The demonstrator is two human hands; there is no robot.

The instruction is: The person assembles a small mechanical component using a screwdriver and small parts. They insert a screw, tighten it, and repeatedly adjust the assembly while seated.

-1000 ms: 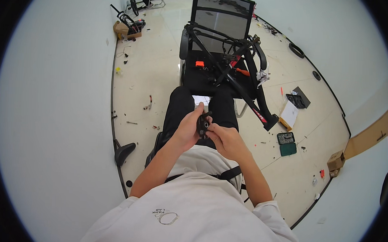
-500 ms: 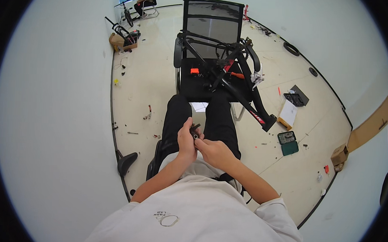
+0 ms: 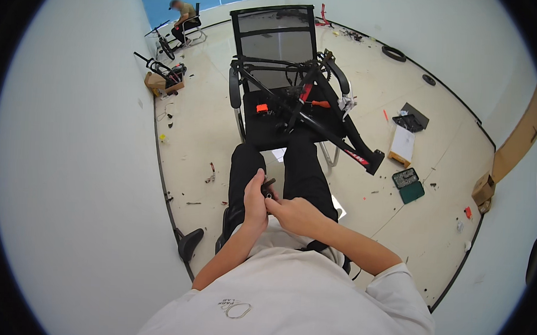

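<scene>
Over my lap, both hands meet around a small black part [image 3: 268, 192]. A stubby dark bar sticks out at its top and a bright round ring shows on its near side; its exact kind I cannot make out. My left hand [image 3: 255, 198] wraps it from the left, palm turned inward. From the right, the fingertips of my right hand [image 3: 296, 215] pinch it close to the ring. Beyond my knees a black bicycle frame [image 3: 318, 126] with red patches lies across a black mesh chair [image 3: 275, 42]. On the seat are an orange-red block [image 3: 262, 108] and an orange-handled tool [image 3: 320, 104].
Right of the chair lie a white-topped box [image 3: 402, 143], an open black case [image 3: 408, 123] and a green case [image 3: 410, 193] of small parts. A bicycle saddle [image 3: 189, 244] rests by the left wall. At the far left, another person [image 3: 184, 20] sits near a bicycle [image 3: 165, 45].
The view has tilted and turned slightly, so the far person shows more fully. Both hands keep their hold on the black part, with its bar tilted a little more to the right.
</scene>
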